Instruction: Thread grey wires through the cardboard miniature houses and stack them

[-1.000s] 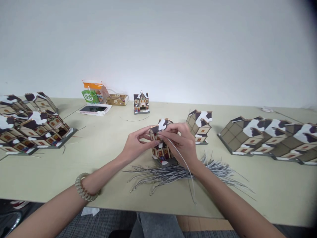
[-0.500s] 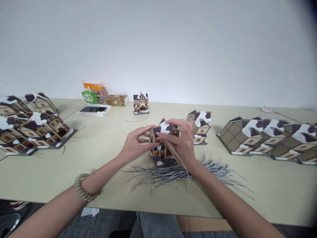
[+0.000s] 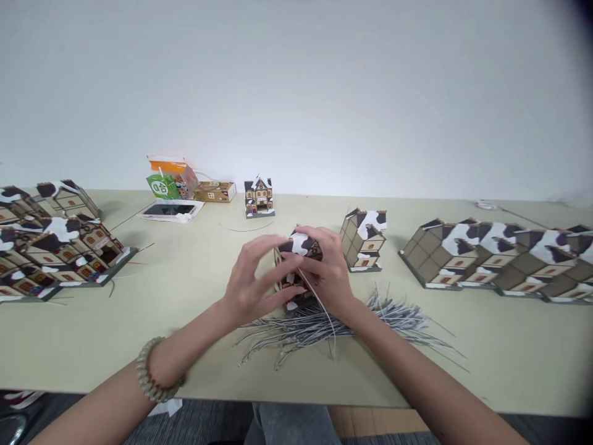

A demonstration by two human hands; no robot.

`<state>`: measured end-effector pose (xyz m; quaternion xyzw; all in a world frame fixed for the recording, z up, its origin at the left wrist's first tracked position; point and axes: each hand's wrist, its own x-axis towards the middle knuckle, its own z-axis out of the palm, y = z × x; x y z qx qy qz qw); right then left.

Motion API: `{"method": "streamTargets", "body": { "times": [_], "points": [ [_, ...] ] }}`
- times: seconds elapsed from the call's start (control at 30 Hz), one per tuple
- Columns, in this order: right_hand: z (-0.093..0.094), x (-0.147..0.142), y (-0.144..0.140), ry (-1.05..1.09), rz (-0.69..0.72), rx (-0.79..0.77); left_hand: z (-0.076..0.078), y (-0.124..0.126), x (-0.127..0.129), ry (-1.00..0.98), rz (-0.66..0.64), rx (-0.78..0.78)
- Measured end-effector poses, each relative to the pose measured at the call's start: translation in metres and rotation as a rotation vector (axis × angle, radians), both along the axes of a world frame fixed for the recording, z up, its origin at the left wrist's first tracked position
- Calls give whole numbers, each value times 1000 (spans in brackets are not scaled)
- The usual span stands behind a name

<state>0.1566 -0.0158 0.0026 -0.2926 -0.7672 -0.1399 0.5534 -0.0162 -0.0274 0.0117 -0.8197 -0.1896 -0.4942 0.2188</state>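
Observation:
A miniature house [image 3: 300,243] with a snow-patched dark roof stands in front of me, partly covered by my fingers. My left hand [image 3: 252,281] is curled around its left and front sides, one finger on the roof edge and another close to the wire. My right hand [image 3: 331,269] pinches a thin pale wire [image 3: 327,314] at the house front, its other fingers resting on the roof. The wire's upper end is hidden at the fingertips, and its loose end hangs down. Just below lies a bundle of grey wires [image 3: 393,318].
A similar house [image 3: 364,241] stands right of my hands, with a row of houses [image 3: 482,253] farther right. More houses [image 3: 65,244] cluster at left. Against the wall are one small house [image 3: 259,199], a box [image 3: 215,191], a green carton [image 3: 162,186] and a phone [image 3: 169,211].
My left hand has shifted its fingers across the house front toward the wire. The right hand keeps its pinch on the wire, a bit lower. The whole view has moved slightly.

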Motion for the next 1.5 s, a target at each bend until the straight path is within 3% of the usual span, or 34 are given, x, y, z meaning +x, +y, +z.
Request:
{"method": "streamTargets", "body": {
  "times": [0.13,0.3,0.63,0.8,1.03,1.23,1.5],
  "points": [
    [0,0,-1,-7,19,-15,-6,-1,8,24,-8,141],
    [0,0,-2,5,17,-29,-7,2,13,-36,-62,89],
    [2,2,-1,-34,43,-39,-4,6,13,-50,9,69],
    [7,4,-1,-80,46,-113,-4,11,10,-160,63,-50],
    [11,5,-4,-110,66,-139,-3,17,8,-215,-29,-242],
    [14,5,-4,23,29,-53,-7,27,-1,-237,-9,-343],
    [15,2,-6,72,234,58,-9,29,0,-240,-38,-346]
  ]
}}
